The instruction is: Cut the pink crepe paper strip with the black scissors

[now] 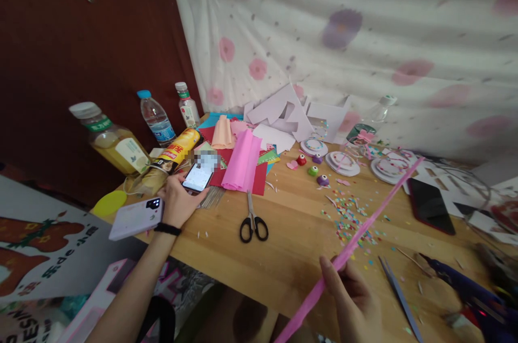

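Observation:
My left hand (181, 200), with a black band at the wrist, grips the lower end of a phone (198, 173) whose screen is lit. In my right hand (352, 297) a long, narrow strip of pink crepe paper (364, 227) is pinched between thumb and fingers. It slants from the lower middle up to the right. Black-handled scissors (253, 221) lie on the wooden table between my hands, blades touching a roll of pink crepe paper (244, 162). Tweezers (399, 294) rest to the right of my right hand.
Several bottles (156, 116) stand at the back left. A lilac phone (137, 218) lies near the left edge. White discs (342, 163) with beads, small pom-poms (313, 170) and scattered confetti (352, 213) cover the right middle. A dark phone (431, 205) and a glue gun (461, 283) lie far right.

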Available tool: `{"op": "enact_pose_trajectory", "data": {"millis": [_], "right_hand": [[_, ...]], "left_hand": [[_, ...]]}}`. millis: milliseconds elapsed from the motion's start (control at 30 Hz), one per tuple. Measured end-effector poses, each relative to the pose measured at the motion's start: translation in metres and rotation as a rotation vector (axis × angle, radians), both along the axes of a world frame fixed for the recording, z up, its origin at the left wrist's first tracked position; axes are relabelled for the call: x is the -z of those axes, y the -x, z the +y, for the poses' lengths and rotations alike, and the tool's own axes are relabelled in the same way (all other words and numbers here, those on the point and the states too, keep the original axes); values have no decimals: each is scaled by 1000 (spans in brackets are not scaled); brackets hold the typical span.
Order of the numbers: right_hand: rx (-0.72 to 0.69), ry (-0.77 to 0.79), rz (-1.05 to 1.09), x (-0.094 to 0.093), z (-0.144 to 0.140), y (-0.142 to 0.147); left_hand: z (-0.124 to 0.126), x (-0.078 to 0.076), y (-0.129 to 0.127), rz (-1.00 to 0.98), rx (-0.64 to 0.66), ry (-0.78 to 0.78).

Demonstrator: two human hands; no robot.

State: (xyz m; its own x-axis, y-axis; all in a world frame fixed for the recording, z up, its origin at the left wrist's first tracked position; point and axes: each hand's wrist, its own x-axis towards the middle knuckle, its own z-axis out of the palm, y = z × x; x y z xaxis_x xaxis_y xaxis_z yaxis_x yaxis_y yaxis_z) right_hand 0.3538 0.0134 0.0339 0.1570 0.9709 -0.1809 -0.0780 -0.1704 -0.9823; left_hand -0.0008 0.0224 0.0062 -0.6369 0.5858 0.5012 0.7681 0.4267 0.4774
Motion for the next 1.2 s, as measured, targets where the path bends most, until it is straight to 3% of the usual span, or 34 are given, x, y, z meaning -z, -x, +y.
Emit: {"op": "enact_pose_trajectory", "data": {"millis": [200, 367, 567, 700, 900, 1067, 1200], "right_hand": [[8, 14, 11, -20, -4, 5], [-11, -28, -54, -13, -2, -1], [-25, -3, 14, -17, -5, 2], [-16, 2, 53, -26, -8, 4], [-43, -71, -7, -21, -7, 2], [-24, -85, -21, -20, -6, 3], [-41, -86, -1, -20, -7, 5]], "left_hand": [[-3, -2, -1, 53, -12, -4], [-17, -6, 2, 210, 77, -119], [-27, -6, -13, 225, 157, -95], [-25, -3, -22, 202, 110, -81], [-17, 0, -17, 153, 17, -34], [-15, -1, -15, 242, 110, -98], [-17, -2, -16, 239, 112, -47]]}}
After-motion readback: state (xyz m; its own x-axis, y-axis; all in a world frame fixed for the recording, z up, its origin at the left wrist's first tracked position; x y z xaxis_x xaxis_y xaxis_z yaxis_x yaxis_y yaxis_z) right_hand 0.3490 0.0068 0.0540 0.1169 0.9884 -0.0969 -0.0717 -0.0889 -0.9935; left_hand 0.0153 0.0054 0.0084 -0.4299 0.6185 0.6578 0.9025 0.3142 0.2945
